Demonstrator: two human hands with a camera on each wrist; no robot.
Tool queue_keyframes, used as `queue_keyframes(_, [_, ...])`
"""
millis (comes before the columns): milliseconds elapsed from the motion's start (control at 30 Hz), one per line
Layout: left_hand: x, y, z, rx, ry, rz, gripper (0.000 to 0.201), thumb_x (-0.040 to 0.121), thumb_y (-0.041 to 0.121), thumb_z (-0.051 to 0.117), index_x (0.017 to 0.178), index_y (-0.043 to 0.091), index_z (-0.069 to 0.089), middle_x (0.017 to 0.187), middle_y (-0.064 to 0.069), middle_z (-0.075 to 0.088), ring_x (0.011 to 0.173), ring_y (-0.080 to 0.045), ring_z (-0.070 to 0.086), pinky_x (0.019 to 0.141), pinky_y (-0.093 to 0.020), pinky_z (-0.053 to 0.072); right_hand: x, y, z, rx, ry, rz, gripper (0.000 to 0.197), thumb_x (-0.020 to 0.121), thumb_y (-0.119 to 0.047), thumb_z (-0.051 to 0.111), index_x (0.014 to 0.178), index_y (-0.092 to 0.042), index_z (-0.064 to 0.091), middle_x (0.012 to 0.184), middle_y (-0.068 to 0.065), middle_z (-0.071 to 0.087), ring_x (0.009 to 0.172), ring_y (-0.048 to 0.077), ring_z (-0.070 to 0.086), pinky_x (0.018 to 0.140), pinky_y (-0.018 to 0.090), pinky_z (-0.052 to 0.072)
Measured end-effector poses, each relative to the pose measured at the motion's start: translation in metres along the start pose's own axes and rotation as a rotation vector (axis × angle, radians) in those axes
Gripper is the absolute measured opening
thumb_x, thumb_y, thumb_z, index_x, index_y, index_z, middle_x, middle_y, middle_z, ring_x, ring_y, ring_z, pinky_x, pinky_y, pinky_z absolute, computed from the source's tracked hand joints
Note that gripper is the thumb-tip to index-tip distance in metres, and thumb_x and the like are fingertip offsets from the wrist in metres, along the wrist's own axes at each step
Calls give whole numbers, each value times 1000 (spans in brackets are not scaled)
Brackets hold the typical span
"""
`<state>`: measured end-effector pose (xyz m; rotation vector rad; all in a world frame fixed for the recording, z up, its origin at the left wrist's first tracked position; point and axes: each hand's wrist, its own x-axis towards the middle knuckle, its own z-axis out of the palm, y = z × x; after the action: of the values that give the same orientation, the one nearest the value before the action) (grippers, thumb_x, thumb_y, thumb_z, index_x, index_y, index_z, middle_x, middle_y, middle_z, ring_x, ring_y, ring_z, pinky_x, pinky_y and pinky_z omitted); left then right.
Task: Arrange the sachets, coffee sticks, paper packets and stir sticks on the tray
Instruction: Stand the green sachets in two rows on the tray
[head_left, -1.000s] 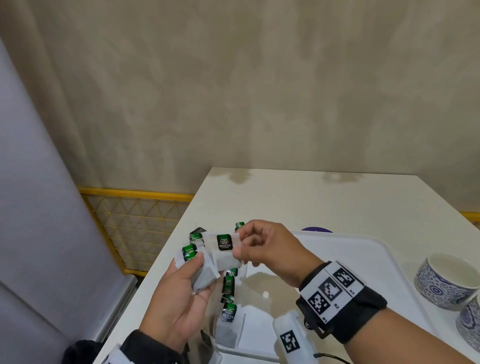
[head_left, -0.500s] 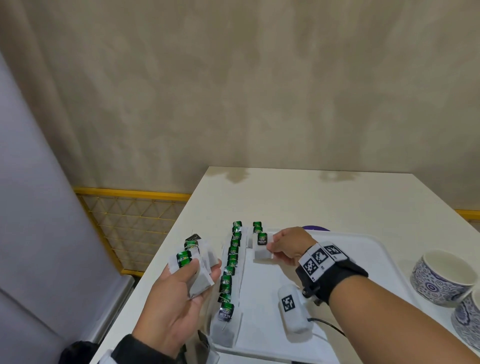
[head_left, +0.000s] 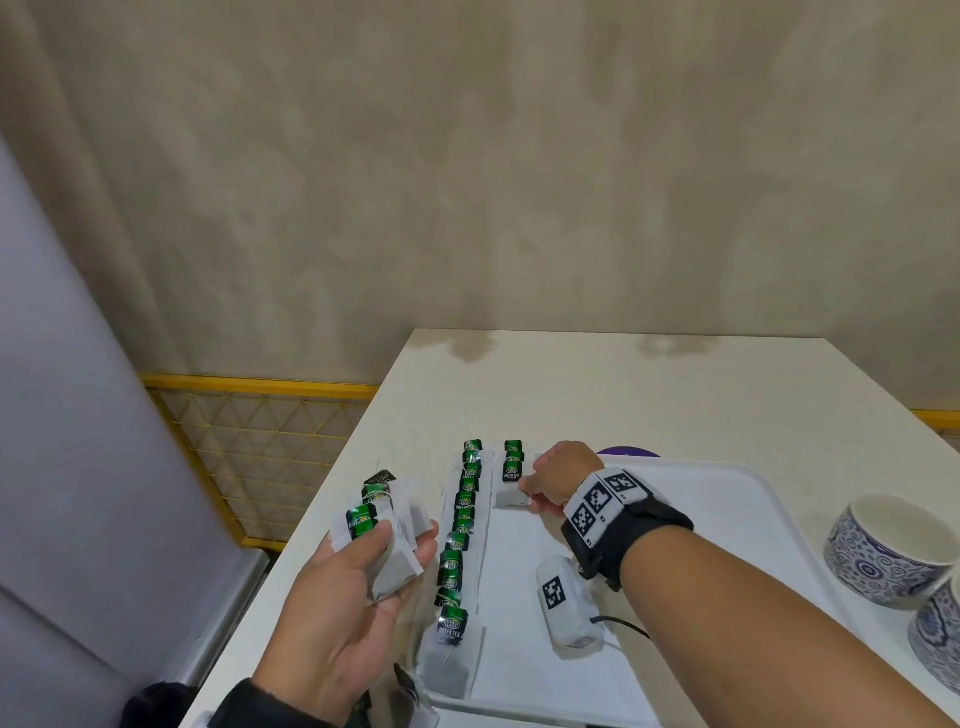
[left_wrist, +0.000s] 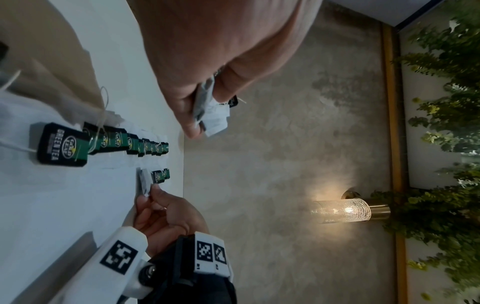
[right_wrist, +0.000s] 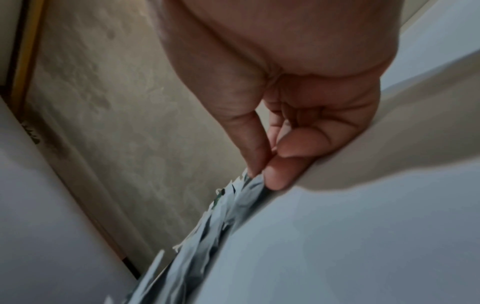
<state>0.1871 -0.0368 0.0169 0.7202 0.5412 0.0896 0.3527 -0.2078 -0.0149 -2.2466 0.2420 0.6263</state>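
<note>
Since half a second ago little has shifted: the right hand stays at the far left of the white tray, its fingers pinching the near edge of a tea sachet that lies flat at the near end of the short second row; a second ago that sachet was still up in the air between both hands. The left hand keeps its place above the desk just left of the tray, thumb and fingers curled round a bundle of sachets with green tags. The long first row of green-tagged sachets runs along the tray's left side, overlapping one another. To the right of the tray stand two blue patterned cups on the desk, and a purple thing shows just behind the tray's far rim. The right forearm crosses over the tray's near right part and hides it.
</note>
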Motion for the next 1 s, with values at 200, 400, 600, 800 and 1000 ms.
queue_keyframes(200, [-1, 0, 2, 24, -18, 9, 49, 97, -1, 47, 142, 16, 39, 131, -24, 54, 97, -46, 65, 65, -54, 56, 0, -1, 1, -61, 31, -17, 30, 90, -20, 61, 64, -14, 49, 72, 4, 66, 65, 20, 56, 55, 24, 40])
queue_keyframes(400, [0, -3, 3, 91, -58, -10, 44, 96, -2, 48, 137, 14, 46, 126, -23, 59, 101, -47, 65, 69, -53, 56, 5, 2, 4, -101, 136, -116, 14, 77, -21, 67, 74, -14, 56, 78, 4, 61, 68, 21, 56, 63, 26, 50])
queue_keyframes(600, [-1, -4, 3, 160, -122, 3, 33, 95, -3, 47, 125, 8, 56, 112, -21, 69, 99, -41, 68, 76, -47, 57, -45, -6, 2, 374, -241, -418, 17, 84, -25, 73, 77, -14, 61, 72, 3, 64, 62, 18, 61, 52, 21, 43])
queue_keyframes(800, [-5, -10, 10, 227, -201, 1, 33, 96, -2, 45, 125, 8, 57, 111, -18, 71, 97, -35, 70, 81, -44, 58, -77, -8, 10, 312, -315, -598, 22, 78, -21, 80, 85, -13, 61, 74, 7, 68, 62, 15, 64, 54, 23, 42])
queue_keyframes(1000, [-10, -6, 11, 194, -190, 9, 29, 97, -4, 42, 119, 6, 58, 104, -22, 72, 93, -38, 71, 73, -44, 59, -77, -1, 8, 439, -256, -602, 15, 84, -13, 74, 77, -14, 61, 66, 1, 65, 57, 14, 61, 51, 21, 42])
